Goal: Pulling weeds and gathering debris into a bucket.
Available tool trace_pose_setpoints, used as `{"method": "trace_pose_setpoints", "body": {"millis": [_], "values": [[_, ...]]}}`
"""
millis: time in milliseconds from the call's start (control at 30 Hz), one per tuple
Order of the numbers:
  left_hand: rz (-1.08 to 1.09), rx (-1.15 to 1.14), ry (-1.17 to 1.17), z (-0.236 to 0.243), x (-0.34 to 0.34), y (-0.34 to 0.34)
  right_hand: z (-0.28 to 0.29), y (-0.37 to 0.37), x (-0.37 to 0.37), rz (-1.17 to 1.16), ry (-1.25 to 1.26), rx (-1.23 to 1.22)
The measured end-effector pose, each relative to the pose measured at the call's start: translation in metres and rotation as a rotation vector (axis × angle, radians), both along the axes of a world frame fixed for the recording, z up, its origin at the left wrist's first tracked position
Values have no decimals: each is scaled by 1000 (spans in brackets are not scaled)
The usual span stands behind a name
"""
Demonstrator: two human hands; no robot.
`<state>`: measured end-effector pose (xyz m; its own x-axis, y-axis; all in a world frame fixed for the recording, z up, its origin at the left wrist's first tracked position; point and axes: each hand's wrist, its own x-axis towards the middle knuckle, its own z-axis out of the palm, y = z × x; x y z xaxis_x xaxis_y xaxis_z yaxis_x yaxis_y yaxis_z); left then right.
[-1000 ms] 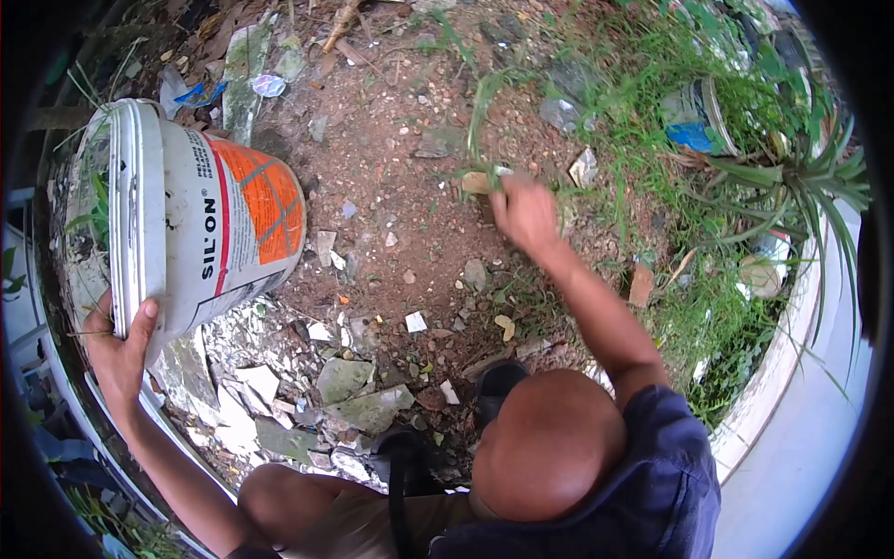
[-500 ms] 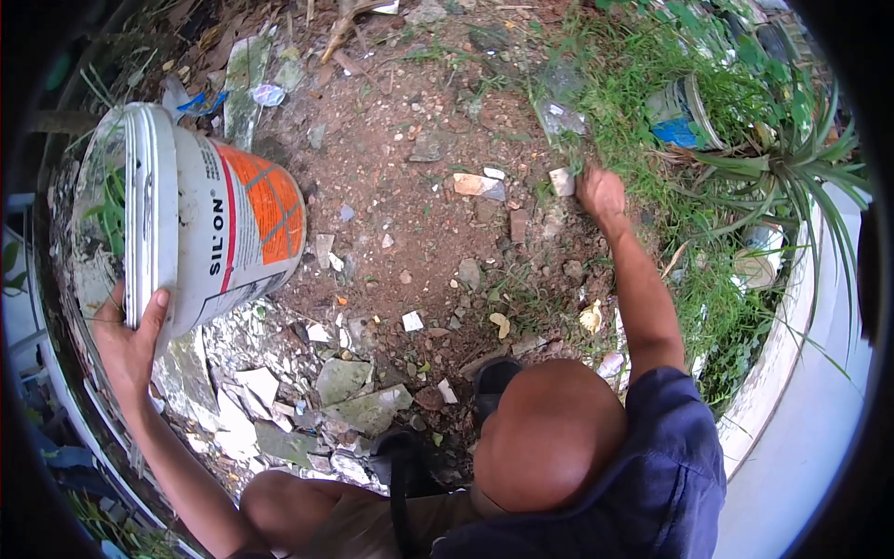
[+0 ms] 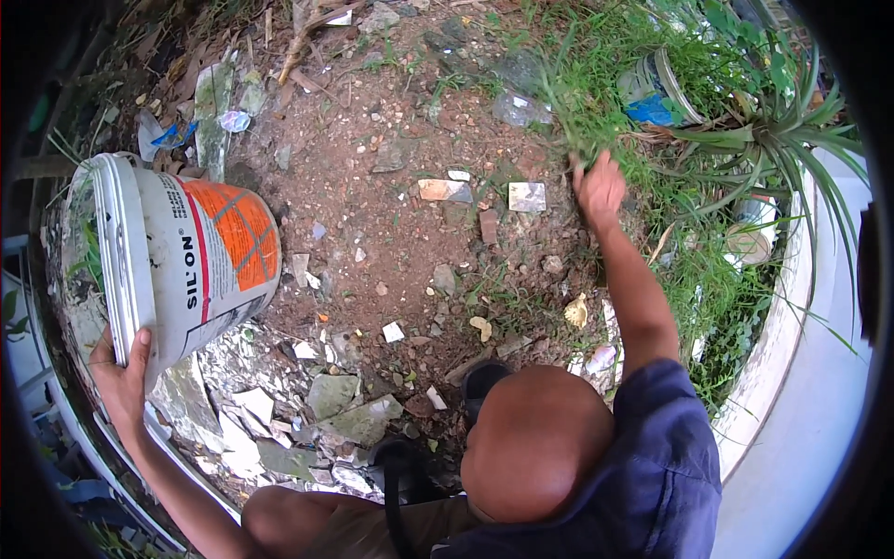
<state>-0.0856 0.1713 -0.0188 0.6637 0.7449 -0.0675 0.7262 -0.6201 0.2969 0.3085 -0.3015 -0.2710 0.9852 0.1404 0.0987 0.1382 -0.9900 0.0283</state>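
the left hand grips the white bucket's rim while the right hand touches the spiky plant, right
Not quite: in the head view the right hand is at the grass, not the spiky plant. The left hand does grip the white bucket's rim.

The place is outdoors, a rough, overgrown strip of yard or garden plot in daylight, with bare reddish soil [image 3: 363, 242] strewn with pebbles and a heap of broken tile and slab pieces [image 3: 253, 404] toward the lower left. Grass [image 3: 605, 56] and a spiky long-leaved plant [image 3: 778, 140] crowd the right side, where a discarded container [image 3: 652, 110] lies among the blades. A low pale border [image 3: 759, 391] bounds that side, while a dry branch [image 3: 300, 45] lies at the far edge.
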Motion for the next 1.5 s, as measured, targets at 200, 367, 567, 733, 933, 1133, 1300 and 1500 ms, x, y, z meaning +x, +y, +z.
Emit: {"method": "trace_pose_setpoints", "body": {"millis": [200,367,567,733,933,1133,1300,1500], "values": [[59,26,-4,6,-8,1,-21,51,50,-39,-155,106],[45,-24,-1,5,-10,3,-30,35,72,0,-48,198],[56,-65,-52,2,-13,7,-40,25,76,34,7,210],[49,-79,-40,6,-11,7,-31,5,7,262,52,169],[41,-67,-94,9,-13,4,-14,5,-86,516,300,-64],[49,-37,-25,9,-11,4,-6,11,-57,186,39,0],[35,-52,-65,3,-12,7,-20,8,-12,138,-238,125],[70,-62,5,18,-10,2,-47,7,0,343,-131,163]]}}
